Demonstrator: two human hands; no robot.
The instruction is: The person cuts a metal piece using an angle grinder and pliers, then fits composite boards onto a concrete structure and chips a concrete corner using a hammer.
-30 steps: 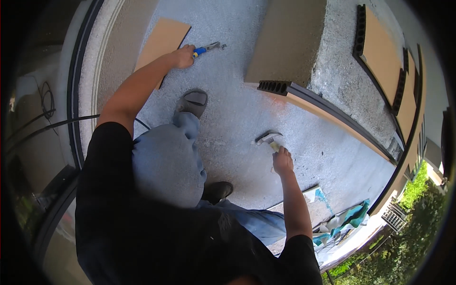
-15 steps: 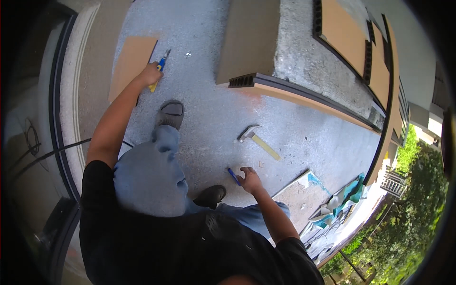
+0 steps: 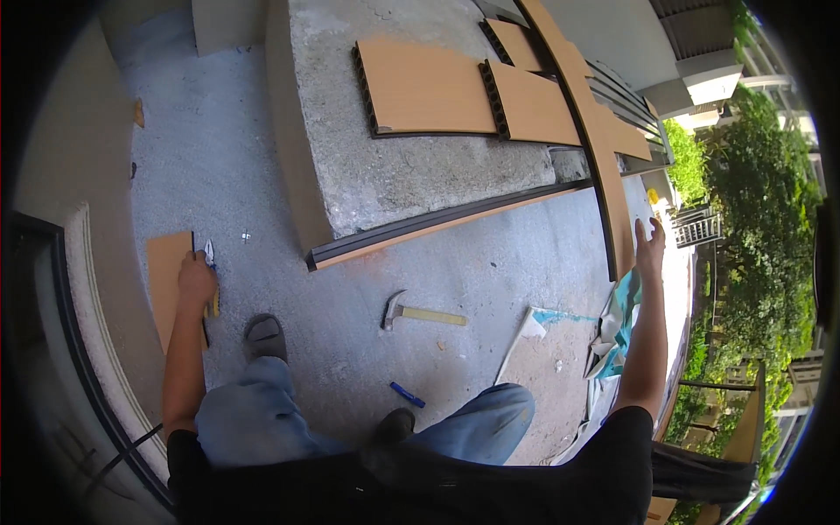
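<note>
Left fingers (image 3: 190, 259) clasp pliers (image 3: 209, 251); spread right fingers (image 3: 640, 232) hang near a plank (image 3: 591, 131). Probably stiff, it suits an edge hold.

The pliers (image 3: 209, 252) are beside the board's (image 3: 166, 284) right edge. Right of them, the hammer (image 3: 430, 316) lies on the floor (image 3: 472, 267), beyond the pen (image 3: 408, 395); farther off, planks (image 3: 426, 87) rest on the block (image 3: 325, 105).

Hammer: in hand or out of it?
Out: the hammer lies on the grey floor, with the left hand and right hand both well away from it.
</note>
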